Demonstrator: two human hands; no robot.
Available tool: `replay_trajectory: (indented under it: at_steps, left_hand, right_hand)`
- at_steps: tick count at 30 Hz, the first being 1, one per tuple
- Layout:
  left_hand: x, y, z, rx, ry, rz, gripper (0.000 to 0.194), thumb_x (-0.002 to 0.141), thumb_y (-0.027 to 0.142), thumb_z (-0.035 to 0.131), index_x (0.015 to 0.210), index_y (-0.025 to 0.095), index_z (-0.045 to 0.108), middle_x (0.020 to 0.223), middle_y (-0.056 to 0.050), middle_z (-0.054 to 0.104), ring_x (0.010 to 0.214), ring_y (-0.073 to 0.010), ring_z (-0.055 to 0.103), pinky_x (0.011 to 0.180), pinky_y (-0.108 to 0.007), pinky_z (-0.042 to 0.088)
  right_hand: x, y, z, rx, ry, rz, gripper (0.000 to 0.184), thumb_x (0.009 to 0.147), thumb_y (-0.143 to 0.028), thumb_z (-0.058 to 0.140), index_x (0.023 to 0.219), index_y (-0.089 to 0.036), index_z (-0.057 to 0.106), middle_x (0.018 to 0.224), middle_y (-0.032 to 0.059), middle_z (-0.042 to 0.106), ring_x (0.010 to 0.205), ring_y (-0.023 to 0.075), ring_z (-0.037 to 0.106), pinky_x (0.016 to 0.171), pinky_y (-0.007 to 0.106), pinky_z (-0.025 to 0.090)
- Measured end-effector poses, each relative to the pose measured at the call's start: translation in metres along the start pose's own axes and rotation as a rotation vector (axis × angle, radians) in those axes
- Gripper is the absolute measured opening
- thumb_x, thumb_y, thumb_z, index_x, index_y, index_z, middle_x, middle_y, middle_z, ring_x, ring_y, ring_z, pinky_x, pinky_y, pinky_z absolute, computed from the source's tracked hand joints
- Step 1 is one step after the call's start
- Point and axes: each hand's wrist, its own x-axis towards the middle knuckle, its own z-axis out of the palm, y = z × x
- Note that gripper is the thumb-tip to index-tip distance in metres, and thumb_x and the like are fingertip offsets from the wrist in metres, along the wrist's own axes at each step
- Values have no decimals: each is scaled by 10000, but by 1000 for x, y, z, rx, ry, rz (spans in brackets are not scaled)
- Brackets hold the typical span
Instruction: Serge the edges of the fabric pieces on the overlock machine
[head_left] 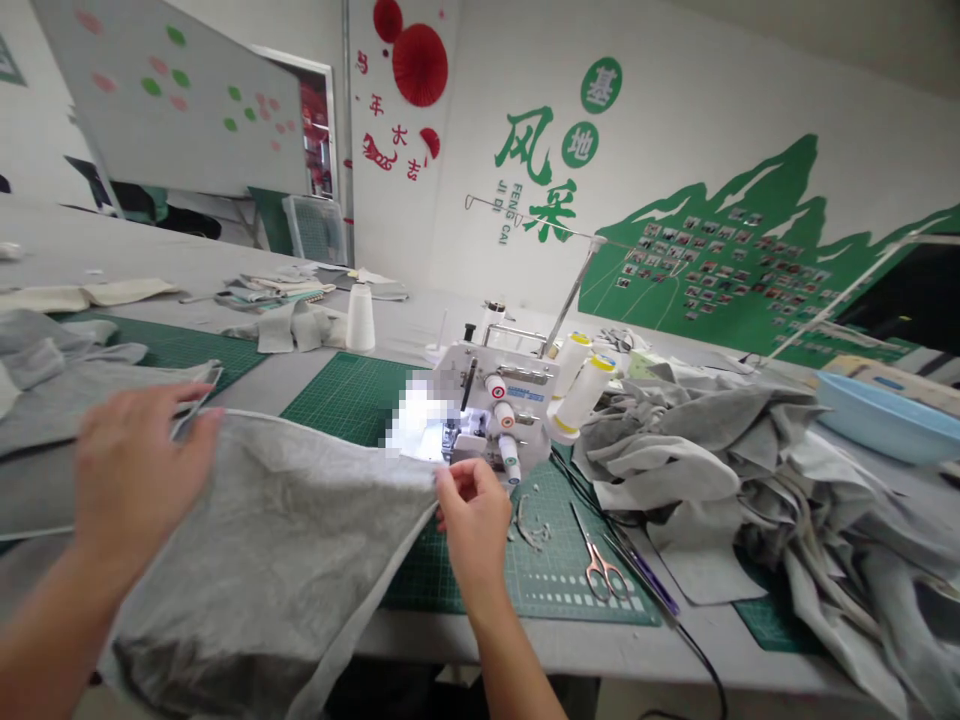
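Note:
A large piece of grey fabric (300, 520) with a pale, narrow edge stretches between my two hands and hangs over the table's front edge. At its upper left corner, my left hand (146, 470) has thumb and fingers closed on the fabric; a thin strip shows between them, its kind unclear. My right hand (476, 510) pinches the fabric's right corner, just in front of the needle area of an overlock sewing machine (502, 400). The fabric's top edge runs up to the machine's lit presser foot. Part of that lit area is blurred out.
Scissors (600, 570) and a purple-handled tool (645, 575) lie on the green cutting mat (540, 560). Grey fabric pieces (697, 450) are heaped at right beside a blue basin (892, 415). Thread cones (589, 390) stand behind the machine; another cone (361, 318) stands left.

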Motion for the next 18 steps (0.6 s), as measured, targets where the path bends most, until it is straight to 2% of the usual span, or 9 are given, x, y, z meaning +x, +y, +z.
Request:
replay_trajectory:
  at_steps: [1,2,4,5,7,10,12,15,18]
  left_hand:
    - [-5,21,7,56,146,63,426,1019,392,349,1303,111,497,1173,34,604,1339,-301,424,1084,-437,376]
    - [-11,42,16,12,227,202,373,1014,354,378,1262,125,537,1226,9,597,1301,-282,471,1120,-443,347]
    - [-25,82,37,-139,-3,569,285,990,280,477,1244,199,578,1260,0,622,1217,-209,555,1106,-350,405]
    - [-30,98,47,-183,-114,658,329,984,247,497,1306,207,551,1317,-27,612,1236,-200,549,1105,-335,421]
    - [-37,120,66,-198,-219,694,411,961,180,506,1372,176,503,1380,-86,583,1266,-216,532,1107,-366,437]
    - [-39,128,82,-110,-209,676,462,921,148,549,1381,145,502,1384,-126,579,1269,-268,525,1102,-455,440]
    - [-38,126,86,-71,-205,671,487,901,148,581,1383,150,509,1383,-123,578,1265,-279,523,1097,-469,440]
    - [-37,125,86,-52,-223,657,523,868,148,614,1382,173,526,1393,-112,567,1268,-283,513,1093,-468,437]
    - [-37,128,83,-42,-252,629,545,832,133,608,1371,186,547,1410,-112,554,1291,-296,487,1094,-484,423]
  right_hand:
    - [1,1,2,14,3,15,182,808,-333,680,719,-193,604,559,-50,553,464,126,525,387,203,395]
    - [2,2,3,26,1,26,185,805,-341,678,727,-194,598,547,-55,547,446,125,522,372,203,395]
    - [4,4,4,59,-7,46,202,801,-361,678,735,-193,588,534,-61,547,421,124,524,359,205,403]
    - [5,4,4,77,-12,52,211,801,-369,677,736,-193,582,531,-62,550,416,124,530,363,207,411]
    - [7,5,2,111,-23,58,227,809,-386,667,734,-193,572,526,-62,555,413,126,542,379,214,423]
    - [8,8,-2,142,-35,56,241,844,-402,631,743,-189,579,543,-55,562,434,132,552,417,231,449]
    - [1,12,-5,142,-28,29,204,878,-380,603,824,-184,606,627,-35,605,501,140,580,482,246,483]
    - [-19,21,-7,59,16,-101,118,918,-290,561,964,-197,617,813,2,661,687,161,634,652,271,512]
    - [-40,31,-6,-6,37,-156,56,906,-236,579,945,-211,610,868,14,664,790,179,635,733,280,495]
